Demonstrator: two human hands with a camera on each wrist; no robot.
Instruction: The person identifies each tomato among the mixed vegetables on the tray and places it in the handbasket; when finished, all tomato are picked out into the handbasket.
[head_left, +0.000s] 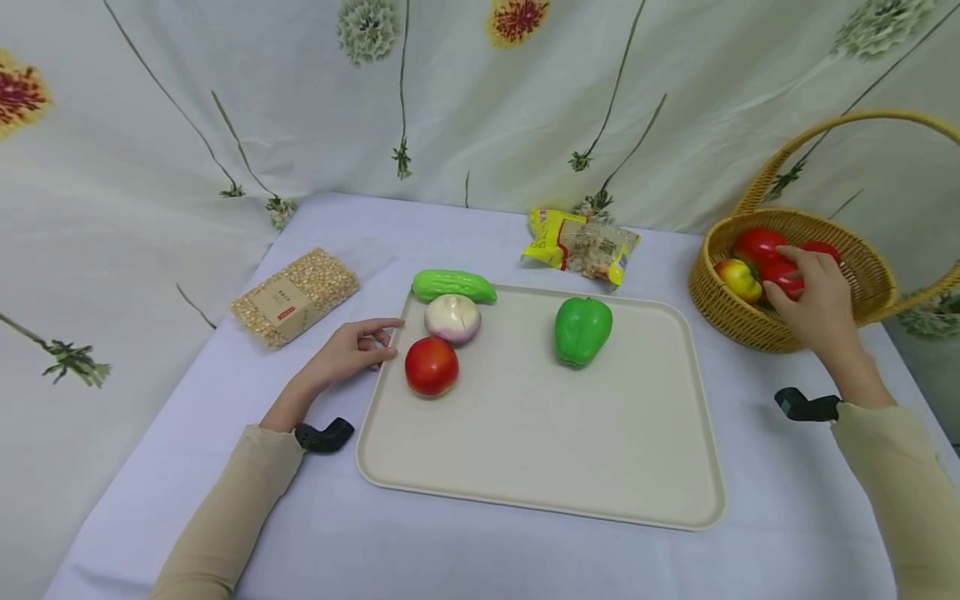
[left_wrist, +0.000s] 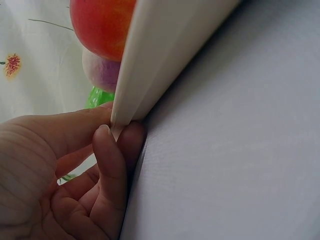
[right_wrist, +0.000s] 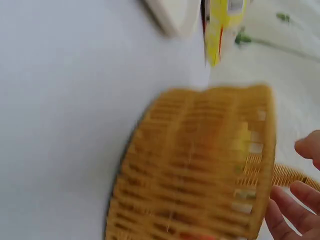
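My left hand (head_left: 354, 352) pinches the left rim of a beige tray (head_left: 540, 450), thumb on top and fingers curled at the edge. Close by on the tray lie a red tomato (head_left: 431, 367), a purple-white onion (head_left: 453, 318) and a green bumpy gourd (head_left: 453, 286). A green bell pepper (head_left: 582, 331) sits farther right on it. Over the wicker basket (head_left: 738, 321) reaches my right hand (head_left: 821, 300), thumb and fingers apart, nothing seen between them. Beneath it are a red fruit (head_left: 780, 272), another red fruit (head_left: 759, 245) and a yellow-red one (head_left: 738, 281).
A bag of corn kernels (head_left: 296, 296) lies left of the tray. Behind the tray is a yellow clear-windowed packet (head_left: 581, 246). The basket's tall handle (head_left: 847, 121) arches above its right side. A flowered cloth (head_left: 487, 108) hangs behind the table.
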